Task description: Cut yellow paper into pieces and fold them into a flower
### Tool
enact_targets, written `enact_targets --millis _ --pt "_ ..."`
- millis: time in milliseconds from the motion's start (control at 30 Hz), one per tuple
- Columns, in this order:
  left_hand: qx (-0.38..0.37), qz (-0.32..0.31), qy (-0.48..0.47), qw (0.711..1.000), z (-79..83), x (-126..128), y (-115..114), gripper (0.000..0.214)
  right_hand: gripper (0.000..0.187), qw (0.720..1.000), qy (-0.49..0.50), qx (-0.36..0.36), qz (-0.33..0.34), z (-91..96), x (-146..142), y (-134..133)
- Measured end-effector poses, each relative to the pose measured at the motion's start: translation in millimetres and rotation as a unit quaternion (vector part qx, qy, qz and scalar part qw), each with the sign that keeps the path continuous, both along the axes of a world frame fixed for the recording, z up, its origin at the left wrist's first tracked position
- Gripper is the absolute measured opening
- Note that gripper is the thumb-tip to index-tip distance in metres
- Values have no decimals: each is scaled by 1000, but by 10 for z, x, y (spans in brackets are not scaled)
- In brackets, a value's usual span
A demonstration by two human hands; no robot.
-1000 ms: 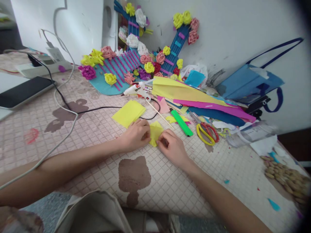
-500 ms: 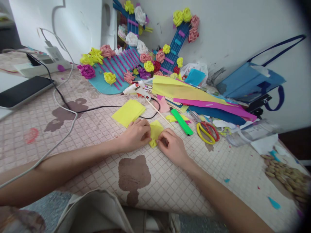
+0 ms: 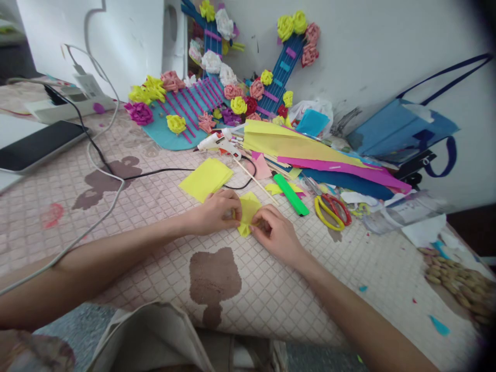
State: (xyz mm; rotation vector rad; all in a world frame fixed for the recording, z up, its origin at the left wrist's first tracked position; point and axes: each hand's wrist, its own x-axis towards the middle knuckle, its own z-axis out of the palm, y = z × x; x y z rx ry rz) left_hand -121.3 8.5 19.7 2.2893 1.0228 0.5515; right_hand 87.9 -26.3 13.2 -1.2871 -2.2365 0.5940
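Note:
A small folded piece of yellow paper (image 3: pixel 248 211) lies on the tiled tablecloth (image 3: pixel 271 289) in the middle of the view. My left hand (image 3: pixel 213 213) pinches its left side with curled fingers. My right hand (image 3: pixel 276 232) pinches its right lower edge, fingers closed on the fold. A stack of flat yellow paper squares (image 3: pixel 204 178) rests just behind my left hand. A thin wooden stick (image 3: pixel 253 179) runs diagonally behind the folded piece.
A white glue gun (image 3: pixel 217 142) with a black cord, a green cutter (image 3: pixel 291 195), yellow and red scissors (image 3: pixel 332 211), a pile of coloured paper sheets (image 3: pixel 310 152), blue boards with paper flowers (image 3: pixel 186 108), a phone (image 3: pixel 36 146), a power strip (image 3: pixel 65 103), a blue bag (image 3: pixel 403 132).
Both hands have shifted slightly on the yellow paper, and the fold between them looks tighter and more bunched. Nothing else on the table moved.

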Motion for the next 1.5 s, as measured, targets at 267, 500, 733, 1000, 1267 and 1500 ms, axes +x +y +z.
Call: enact_targets --millis 267,500,733,1000,1267,1500 --pt "-36 -52 14 998 53 -74 76 4 9 986 46 -97 125 77 179 82" --pt "-16 -5 14 1000 35 -16 38 5 5 995 46 -70 60 8 103 86" --pt "32 52 39 997 -26 64 -49 8 5 999 25 -33 -3 -11 -1 33" --pt "69 54 63 994 -64 83 -88 9 6 999 8 -29 -26 16 -46 12" --pt "84 65 77 991 -36 113 -121 7 8 999 -16 -16 -37 7 -64 -4" --pt "103 78 89 988 -53 132 -143 7 7 999 -14 -3 -40 -4 -68 -2"
